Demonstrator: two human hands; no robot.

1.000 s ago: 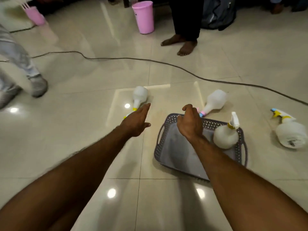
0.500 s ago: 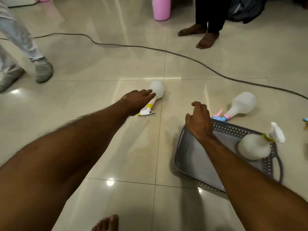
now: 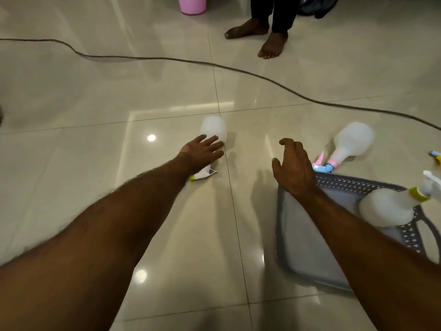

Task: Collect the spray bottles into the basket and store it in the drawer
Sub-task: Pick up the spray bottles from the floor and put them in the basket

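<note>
1. Glossy beige floor tiles (image 3: 167, 96) carry a dark cable (image 3: 152, 59) running across them; a bystander's bare feet (image 3: 262, 37) stand at the far side.
2. Left hand (image 3: 202, 152) lies flat, fingers spread, on a white spray bottle (image 3: 213, 127) lying on the floor; its grip is not closed.
3. Right hand (image 3: 294, 167) hovers with loosely curled, parted fingers over the grey basket (image 3: 353, 183).
4. One bottle (image 3: 387, 206) lies in the basket; a pink-nozzled bottle (image 3: 353, 142) lies just beyond its rim.
</note>
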